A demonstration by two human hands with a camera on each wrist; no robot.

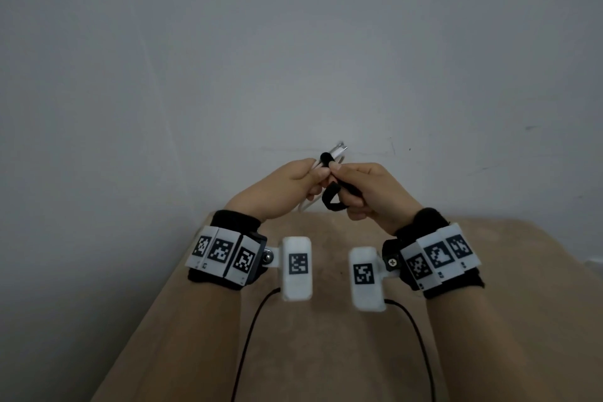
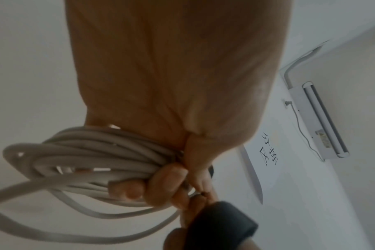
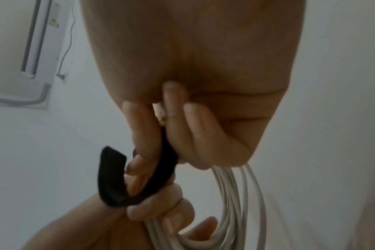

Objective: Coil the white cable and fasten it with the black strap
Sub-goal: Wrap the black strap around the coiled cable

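Note:
My left hand (image 1: 295, 188) grips the white cable (image 2: 81, 162), wound into several loops, with fingers curled round the bundle (image 3: 235, 203). A cable plug end (image 1: 339, 150) sticks up past my fingers. My right hand (image 1: 362, 192) holds the black strap (image 1: 332, 201), its free end curling in a loop below my fingers (image 3: 113, 179). In the left wrist view the strap (image 2: 223, 223) lies over my right fingers beside the coil. Both hands meet in the air above the table's far edge.
A tan table (image 1: 326, 336) lies under my forearms, its far edge near a grey wall (image 1: 293, 42). Thin black wires (image 1: 251, 330) run from the wrist cameras. A wall-mounted white unit (image 2: 319, 118) and a paper sign (image 2: 268, 148) show in the left wrist view.

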